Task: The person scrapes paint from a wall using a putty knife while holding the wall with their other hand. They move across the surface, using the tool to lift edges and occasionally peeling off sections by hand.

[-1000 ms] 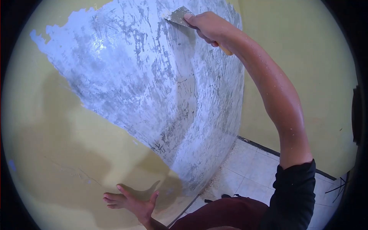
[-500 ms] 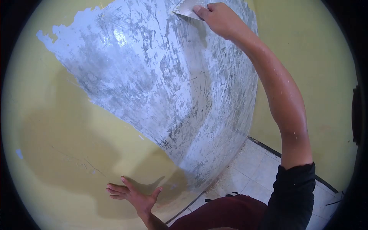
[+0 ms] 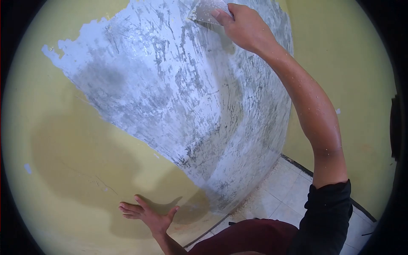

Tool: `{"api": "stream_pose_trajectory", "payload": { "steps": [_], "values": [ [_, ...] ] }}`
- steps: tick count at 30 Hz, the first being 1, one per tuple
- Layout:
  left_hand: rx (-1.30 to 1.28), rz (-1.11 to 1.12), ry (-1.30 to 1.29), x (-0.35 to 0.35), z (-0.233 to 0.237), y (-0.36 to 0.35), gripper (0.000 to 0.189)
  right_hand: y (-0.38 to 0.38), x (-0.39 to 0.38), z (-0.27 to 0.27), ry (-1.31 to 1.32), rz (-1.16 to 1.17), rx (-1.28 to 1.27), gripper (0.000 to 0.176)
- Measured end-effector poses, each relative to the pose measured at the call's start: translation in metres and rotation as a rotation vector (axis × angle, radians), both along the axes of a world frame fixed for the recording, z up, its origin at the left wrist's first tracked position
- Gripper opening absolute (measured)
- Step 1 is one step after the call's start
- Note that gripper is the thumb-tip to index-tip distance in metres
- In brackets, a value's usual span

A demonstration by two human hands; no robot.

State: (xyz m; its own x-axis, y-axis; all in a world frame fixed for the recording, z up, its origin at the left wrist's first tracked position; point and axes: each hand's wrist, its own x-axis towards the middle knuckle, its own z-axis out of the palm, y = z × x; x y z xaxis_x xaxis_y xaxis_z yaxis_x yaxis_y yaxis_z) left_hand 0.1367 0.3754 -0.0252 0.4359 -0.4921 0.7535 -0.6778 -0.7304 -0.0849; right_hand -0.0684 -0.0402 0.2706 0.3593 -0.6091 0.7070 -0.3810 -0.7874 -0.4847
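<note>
My right hand grips a broad metal scraper, its blade against the upper part of the scraped patch of wall. That patch shows white and grey, streaked with scratches. White flakes cling to the blade and to my right forearm. Lower left, my left hand has its fingers spread, at the yellow painted wall below the patch's ragged edge. Nothing is in it. A thin crack runs through the paint just above this hand.
A second yellow wall meets the patch at a corner on the right. Below lies a white tiled floor with crumbs along the wall's foot and a dark skirting strip. A dark object shows at the far right edge.
The scraper has shifted slightly left and down on the wall, and more flakes show on its blade. The whole view has moved a little. My left hand stays spread in place.
</note>
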Motion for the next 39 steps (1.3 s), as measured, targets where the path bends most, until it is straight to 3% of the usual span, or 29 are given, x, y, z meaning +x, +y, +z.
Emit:
{"api": "stream_pose_trajectory", "payload": {
  "steps": [3, 5, 11, 18, 22, 24, 27, 31, 34, 36, 38, 39],
  "values": [
    [0.000, -0.011, 0.046, -0.003, -0.001, 0.002, 0.143, -0.019, 0.025, -0.023, -0.212, -0.069, -0.146, 0.053],
    [-0.009, -0.024, 0.058, -0.003, 0.000, 0.000, 0.143, -0.010, 0.030, -0.032, -0.294, -0.030, 0.032, 0.054],
    [-0.017, -0.021, 0.050, -0.004, 0.001, -0.002, 0.144, -0.007, 0.038, -0.033, -0.443, 0.002, 0.111, 0.052],
    [-0.012, -0.023, 0.052, -0.005, 0.001, -0.003, 0.146, -0.008, 0.040, -0.038, -0.404, -0.011, 0.025, 0.052],
    [0.002, -0.038, 0.067, -0.005, 0.001, 0.002, 0.146, -0.019, 0.042, -0.041, -0.540, -0.032, 0.045, 0.054],
    [-0.015, -0.032, 0.070, -0.003, 0.000, -0.001, 0.146, -0.004, 0.036, -0.039, -0.384, 0.002, 0.016, 0.055],
    [0.002, -0.040, 0.074, -0.003, 0.001, 0.000, 0.147, -0.023, 0.037, -0.034, -0.499, 0.067, 0.037, 0.054],
    [-0.005, -0.029, 0.072, -0.004, 0.000, -0.001, 0.147, -0.013, 0.041, -0.042, -0.400, 0.020, -0.011, 0.053],
    [0.002, -0.031, 0.074, -0.003, 0.001, -0.002, 0.147, -0.023, 0.040, -0.040, -0.560, 0.119, 0.065, 0.052],
    [0.003, -0.024, 0.071, -0.003, 0.001, 0.000, 0.147, -0.009, 0.045, -0.046, -0.417, 0.017, 0.031, 0.051],
    [0.006, -0.030, 0.065, -0.002, 0.000, 0.000, 0.148, -0.012, 0.042, -0.042, -0.392, 0.068, 0.037, 0.051],
    [0.015, -0.029, 0.063, -0.001, 0.001, 0.002, 0.148, -0.021, 0.048, -0.044, -0.493, 0.086, 0.062, 0.052]
  ]
}}
